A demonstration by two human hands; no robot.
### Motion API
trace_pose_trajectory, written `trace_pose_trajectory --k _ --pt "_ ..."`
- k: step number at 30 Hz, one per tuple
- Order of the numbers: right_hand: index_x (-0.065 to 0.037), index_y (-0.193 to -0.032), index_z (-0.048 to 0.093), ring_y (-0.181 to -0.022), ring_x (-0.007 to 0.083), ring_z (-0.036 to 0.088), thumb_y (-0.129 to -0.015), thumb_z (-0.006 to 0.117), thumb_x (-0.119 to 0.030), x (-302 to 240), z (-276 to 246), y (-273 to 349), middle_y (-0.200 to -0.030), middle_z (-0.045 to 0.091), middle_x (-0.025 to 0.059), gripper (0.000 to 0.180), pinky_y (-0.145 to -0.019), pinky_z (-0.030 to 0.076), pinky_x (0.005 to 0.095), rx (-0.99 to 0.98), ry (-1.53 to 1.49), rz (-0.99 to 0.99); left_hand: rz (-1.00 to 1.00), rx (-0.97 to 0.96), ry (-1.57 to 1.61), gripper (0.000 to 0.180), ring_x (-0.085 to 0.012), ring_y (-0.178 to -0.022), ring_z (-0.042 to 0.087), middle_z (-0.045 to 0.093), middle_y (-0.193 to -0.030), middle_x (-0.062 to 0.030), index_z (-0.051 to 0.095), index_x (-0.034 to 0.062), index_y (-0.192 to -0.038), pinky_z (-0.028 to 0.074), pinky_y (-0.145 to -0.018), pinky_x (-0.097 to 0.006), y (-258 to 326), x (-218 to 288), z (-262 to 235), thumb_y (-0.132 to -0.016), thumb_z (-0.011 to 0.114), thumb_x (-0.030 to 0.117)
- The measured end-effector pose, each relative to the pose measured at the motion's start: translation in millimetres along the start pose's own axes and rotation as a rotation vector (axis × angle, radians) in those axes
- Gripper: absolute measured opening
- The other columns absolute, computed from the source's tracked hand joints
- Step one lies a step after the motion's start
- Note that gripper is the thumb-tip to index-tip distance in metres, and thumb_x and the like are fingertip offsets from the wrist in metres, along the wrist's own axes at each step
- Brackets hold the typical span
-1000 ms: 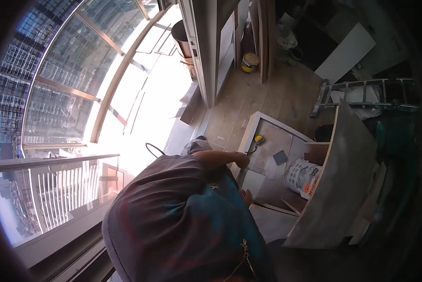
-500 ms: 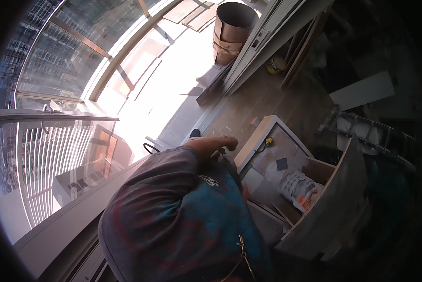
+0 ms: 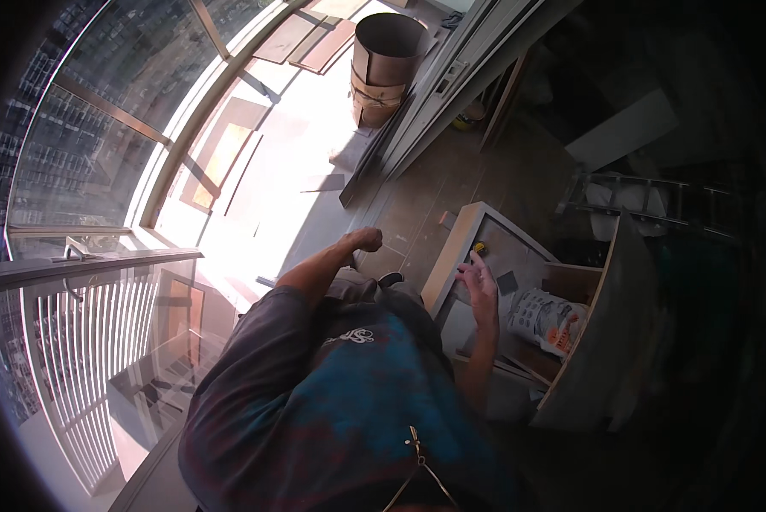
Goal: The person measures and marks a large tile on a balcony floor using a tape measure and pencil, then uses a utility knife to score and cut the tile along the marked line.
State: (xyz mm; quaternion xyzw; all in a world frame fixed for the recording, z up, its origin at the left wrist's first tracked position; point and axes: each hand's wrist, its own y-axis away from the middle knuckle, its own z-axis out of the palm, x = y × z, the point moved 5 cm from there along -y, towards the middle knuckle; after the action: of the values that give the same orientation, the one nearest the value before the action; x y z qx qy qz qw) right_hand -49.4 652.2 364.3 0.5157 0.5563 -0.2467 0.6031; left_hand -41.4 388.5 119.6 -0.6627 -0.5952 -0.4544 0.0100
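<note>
My left hand (image 3: 366, 239) is curled into a loose fist in front of me, above the floor at the balcony threshold. Nothing sticks out of it, though its palm is turned from view. My right hand (image 3: 482, 288) is raised with fingers apart and holds nothing; its fingertips look whitish. Behind it lies an open wooden cabinet carcass (image 3: 453, 256) with pale edges. A yellow tape measure (image 3: 479, 248) rests in there, just past the fingertips. Also inside are a small dark square piece (image 3: 507, 282) and a white printed bag (image 3: 543, 321) with orange marks.
A sliding door frame (image 3: 438, 94) runs beside a brown rolled sheet (image 3: 386, 72) standing on the sunlit balcony. Flat boards (image 3: 323, 47) lie by the windows. To the right are a ladder (image 3: 656, 200) and a white panel (image 3: 623, 130). A glass door (image 3: 93, 341) stands at left.
My left hand has moved left and slightly up. My right hand, mostly hidden by my body before, is now raised over the cabinet. The view has shifted, and a shoe shows below.
</note>
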Motion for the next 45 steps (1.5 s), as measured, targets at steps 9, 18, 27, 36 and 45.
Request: trace_pose_trajectory --k 9,18,27,36,45 --pt "-0.007 -0.127 0.051 -0.085 0.0202 0.060 -0.092 0.052 -0.007 -356.5 120.5 102.1 -0.107 0.060 0.0195 0.035 -0.083 0.049 0.0367 -0.877 -0.222 -1.520 -0.155 0.164 0.323 0.033 -0.0391 -0.100 0.061 0.065 -0.103 -0.0230 0.066 0.0034 -0.101 0.048 -0.086 -0.044 46.1 -58.5 -17.3 -0.081 0.050 0.026" --pt "-0.008 -0.128 0.051 -0.086 0.0215 0.061 -0.092 0.051 -0.007 -353.1 135.9 138.4 -0.109 0.059 0.0205 0.036 -0.084 0.049 0.0376 -1.189 -0.401 -1.453 -0.184 0.167 0.296 0.037 -0.0364 -0.105 0.061 0.065 -0.109 -0.0221 0.066 0.0022 -0.108 0.048 -0.091 -0.042 80.1 -91.9 3.3 -0.083 0.053 0.026" --pt "-0.008 -0.129 0.050 -0.087 0.0228 0.061 -0.092 0.050 -0.007 -337.9 119.1 129.9 -0.111 0.058 0.0215 0.037 -0.085 0.049 0.0384 -1.097 -0.469 -1.486 -0.238 0.010 0.280 0.037 -0.0351 -0.106 0.061 0.066 -0.108 -0.0208 0.066 0.0043 -0.108 0.048 -0.090 -0.040 64.3 -80.7 -3.0 -0.083 0.050 0.025" --pt "-0.009 -0.129 0.049 -0.088 0.0241 0.062 -0.091 0.049 -0.006 -348.9 126.1 110.7 -0.113 0.057 0.0225 0.038 -0.085 0.049 0.0393 -1.074 -0.459 -1.524 -0.185 0.012 0.305 0.033 -0.0322 -0.097 0.065 0.067 -0.100 -0.0218 0.068 0.0046 -0.103 0.050 -0.083 -0.040 40.3 -69.2 -11.9 -0.084 0.051 0.025" --pt "-0.010 -0.130 0.048 -0.089 0.0253 0.062 -0.091 0.049 -0.006 -361.2 111.4 76.3 -0.116 0.056 0.0235 0.040 -0.086 0.049 0.0402 -1.074 -0.361 -1.407 -0.138 0.003 0.196 0.030 -0.0307 -0.087 0.066 0.068 -0.091 -0.0183 0.067 0.0072 -0.102 0.050 -0.077 -0.041 20.0 -77.2 11.4 -0.084 0.056 0.029"
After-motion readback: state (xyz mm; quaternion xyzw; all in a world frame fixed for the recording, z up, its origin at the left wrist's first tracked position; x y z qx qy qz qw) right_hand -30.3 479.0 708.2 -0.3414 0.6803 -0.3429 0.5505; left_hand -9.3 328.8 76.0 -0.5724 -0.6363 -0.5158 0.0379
